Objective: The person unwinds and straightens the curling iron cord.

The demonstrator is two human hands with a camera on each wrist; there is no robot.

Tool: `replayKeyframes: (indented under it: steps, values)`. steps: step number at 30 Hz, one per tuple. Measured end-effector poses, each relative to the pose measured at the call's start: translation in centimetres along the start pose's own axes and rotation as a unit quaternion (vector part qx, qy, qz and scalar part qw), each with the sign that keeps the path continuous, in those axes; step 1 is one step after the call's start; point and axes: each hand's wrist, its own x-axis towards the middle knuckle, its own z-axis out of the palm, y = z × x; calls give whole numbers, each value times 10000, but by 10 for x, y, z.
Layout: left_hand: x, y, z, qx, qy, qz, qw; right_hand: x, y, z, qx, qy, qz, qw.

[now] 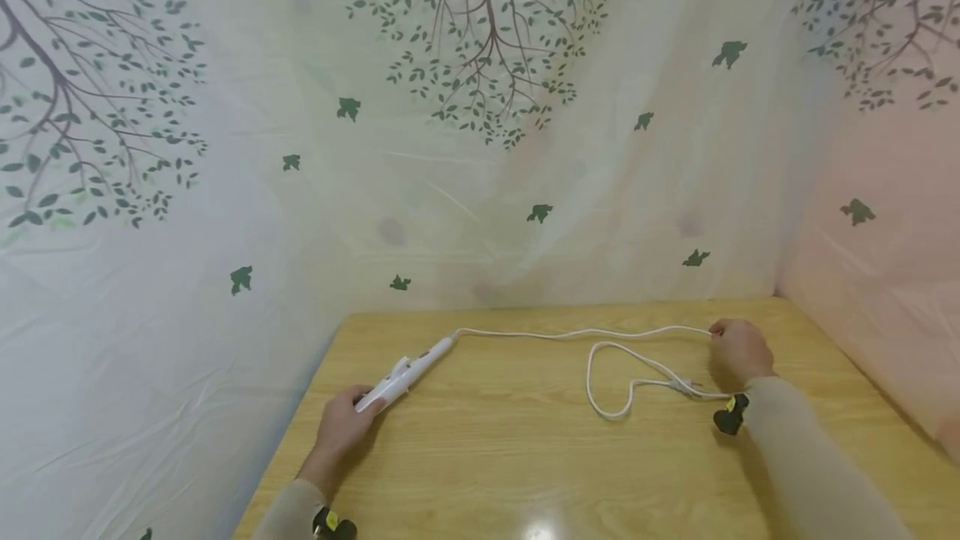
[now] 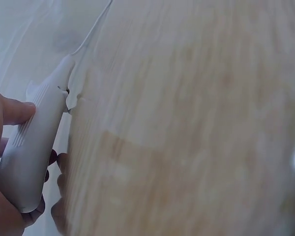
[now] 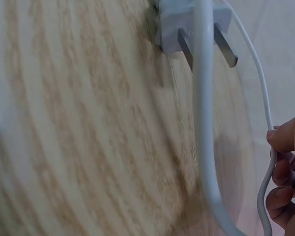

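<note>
My left hand (image 1: 347, 425) grips one end of a slim white hair straightener (image 1: 405, 373), held aslant over the left part of the table. In the left wrist view the thumb presses on the ridged side of the straightener (image 2: 32, 142), with fingers curled beneath. A white cord (image 1: 555, 335) leaves its far end and runs rightward to my right hand (image 1: 741, 350). There the thumb and fingertips pinch the cord (image 3: 262, 81). Below, the slack makes a loose loop beside the two-pin plug (image 1: 681, 386). The right wrist view shows the plug's metal prongs (image 3: 226, 46) behind a near stretch of cord.
Everything is over a wood-grain table (image 1: 487, 457). Pale sheeting (image 1: 465, 190) printed with trees and leaves hangs behind its back edge, and more sheeting (image 1: 885, 290) stands along the right side. Each wrist wears a small dark camera (image 1: 731, 415).
</note>
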Motion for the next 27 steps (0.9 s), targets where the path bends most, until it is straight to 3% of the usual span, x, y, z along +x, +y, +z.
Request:
replayKeyframes:
  steps: [5, 17, 27]
  values:
    - [-4, 2, 1, 97, 146, 167, 9997, 2, 7, 3, -196, -154, 14, 9997]
    - [-8, 6, 3, 37, 107, 176, 9998, -3, 17, 4, -161, -451, 242, 9986]
    - [-7, 2, 0, 248, 129, 185, 9994, 1, 14, 8, -57, -366, 82, 9993]
